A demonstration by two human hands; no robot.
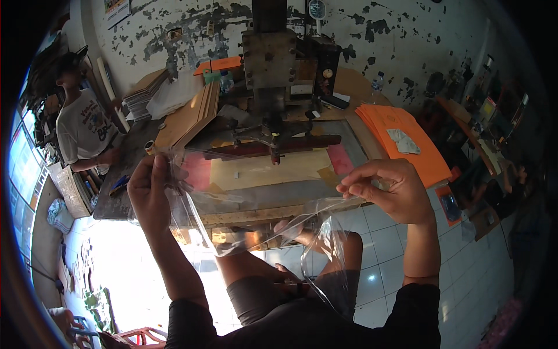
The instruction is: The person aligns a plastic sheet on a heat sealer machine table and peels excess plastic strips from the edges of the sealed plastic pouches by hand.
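Note:
A clear, crinkled plastic sheet is stretched between my two raised hands. It sags in the middle, and a loose part hangs toward my lap. My left hand pinches its left side between thumb and fingers. On the other side, my right hand has thumb and fingertips pressed together on the sheet's edge. Beyond the sheet lies a flat printing screen, yellowish with red patches at its ends. Above the screen, a dark red squeegee bar hangs from a metal press head.
Orange sheets are stacked at the table's right, with a crumpled pale cloth on top. Brown boards lean at the left. A plastic bottle stands at the back. Another person stands at the far left.

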